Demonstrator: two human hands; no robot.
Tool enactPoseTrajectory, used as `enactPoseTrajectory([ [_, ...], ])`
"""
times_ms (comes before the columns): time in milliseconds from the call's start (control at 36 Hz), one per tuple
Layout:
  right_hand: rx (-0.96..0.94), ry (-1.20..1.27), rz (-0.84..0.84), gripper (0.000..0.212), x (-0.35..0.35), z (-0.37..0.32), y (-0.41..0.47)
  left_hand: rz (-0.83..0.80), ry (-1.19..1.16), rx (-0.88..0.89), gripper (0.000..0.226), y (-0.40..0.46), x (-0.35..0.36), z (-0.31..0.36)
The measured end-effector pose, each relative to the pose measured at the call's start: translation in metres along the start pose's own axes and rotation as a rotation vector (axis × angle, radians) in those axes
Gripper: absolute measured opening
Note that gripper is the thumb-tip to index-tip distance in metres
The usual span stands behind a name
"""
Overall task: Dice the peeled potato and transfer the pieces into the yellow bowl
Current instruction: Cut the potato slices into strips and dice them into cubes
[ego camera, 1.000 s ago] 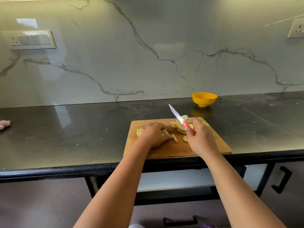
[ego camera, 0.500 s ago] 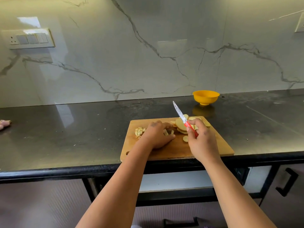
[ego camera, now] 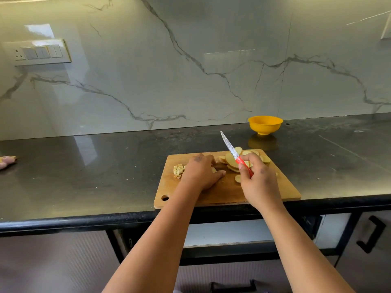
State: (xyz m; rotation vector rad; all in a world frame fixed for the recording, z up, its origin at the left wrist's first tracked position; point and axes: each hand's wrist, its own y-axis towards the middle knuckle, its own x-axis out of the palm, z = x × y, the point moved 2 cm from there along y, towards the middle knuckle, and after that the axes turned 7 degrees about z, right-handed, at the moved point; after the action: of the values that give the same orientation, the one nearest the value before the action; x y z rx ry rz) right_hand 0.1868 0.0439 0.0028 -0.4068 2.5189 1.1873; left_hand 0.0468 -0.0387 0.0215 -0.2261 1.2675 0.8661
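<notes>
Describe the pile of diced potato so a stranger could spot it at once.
Find the wooden cutting board at the front edge of the dark countertop. On its left part, just left of the left hand, lies the diced potato. It is small pale cubes, unlike the broad round potato slices on the board's far right part.

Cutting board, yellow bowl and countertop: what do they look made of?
Cutting board: apparently wood, matte brown with a hanging hole. Yellow bowl: probably plastic, smooth uniform colour. Countertop: likely polished dark stone, since it mirrors the bowl and wall.
</notes>
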Motion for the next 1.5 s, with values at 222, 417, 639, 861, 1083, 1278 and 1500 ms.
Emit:
enactPoseTrajectory([
  [222, 0.006, 0.005, -0.012, 0.018, -0.001, -0.002, 0.0, -0.076, -0.041, 0.128, 0.032, -0.009, -0.001, 0.001],
  [417, 0.008, -0.009, -0.021, 0.018, -0.002, -0.003, 0.0, -0.376, -0.324, 0.174, 0.031, -0.01, -0.025, -0.017],
  [639, 0.013, -0.016, -0.033, 0.017, -0.002, -0.006, 0.0, -0.006, -0.083, 0.128, 0.056, -0.02, -0.016, -0.019],
  [861, 0.043, -0.166, -0.184, 0.007, -0.029, -0.018, -0.016, 0.058, -0.168, 0.151, 0.038, -0.024, -0.011, -0.027],
  [1083, 0.102, -0.232, -0.324, 0.01, -0.034, -0.033, -0.043, 0.021, -0.206, 0.168, 0.034, -0.02, -0.012, -0.029],
  [1278, 0.165, -0.327, -0.388, 0.015, -0.016, -0.052, -0.05, 0.023, -0.13, 0.194, 0.031, -0.026, -0.005, -0.02],
  [1500, 0.133, -0.316, -0.289, 0.019, -0.022, -0.056, -0.043, 0.058, -0.18, 0.165, 0.026, -0.027, -0.005, -0.021],
])
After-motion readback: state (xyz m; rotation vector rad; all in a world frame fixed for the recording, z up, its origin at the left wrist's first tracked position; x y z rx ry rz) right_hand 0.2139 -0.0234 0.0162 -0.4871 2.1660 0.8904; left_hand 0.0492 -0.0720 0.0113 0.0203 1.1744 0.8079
